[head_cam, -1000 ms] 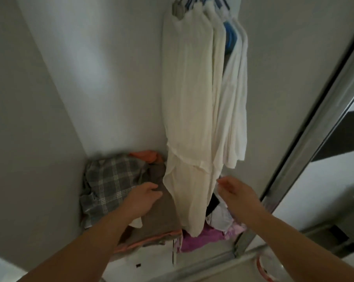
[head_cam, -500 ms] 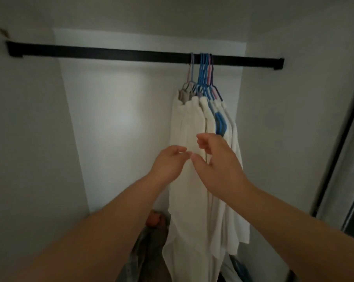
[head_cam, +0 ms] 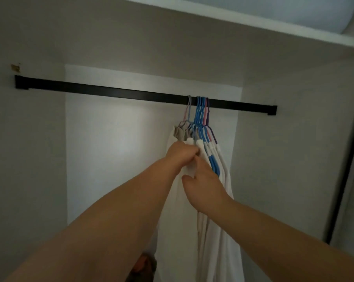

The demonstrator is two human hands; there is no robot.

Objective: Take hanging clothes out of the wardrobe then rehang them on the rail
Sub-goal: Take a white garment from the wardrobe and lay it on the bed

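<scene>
A black rail (head_cam: 115, 92) runs across the wardrobe. Several white garments (head_cam: 218, 231) hang bunched toward its right end on blue, pink and grey hangers (head_cam: 200, 117). My left hand (head_cam: 182, 154) grips the shoulder of the leftmost white garment just below its hanger, fingers curled into the cloth. My right hand (head_cam: 202, 186) reaches in beside it, its fingers pushed between the white garments and hidden in the fabric. The fingertips of both hands are partly hidden by cloth.
The long left stretch of the rail carries no hangers. A white shelf (head_cam: 273, 29) sits above the rail. The dark edge of a sliding door frame (head_cam: 346, 169) stands at the right. Folded clothes (head_cam: 143, 265) show at the bottom, below my left arm.
My view tilted up from the wardrobe floor to the rail. Both hands rose from near the folded pile to the tops of the white garments, and the left closed on the leftmost one.
</scene>
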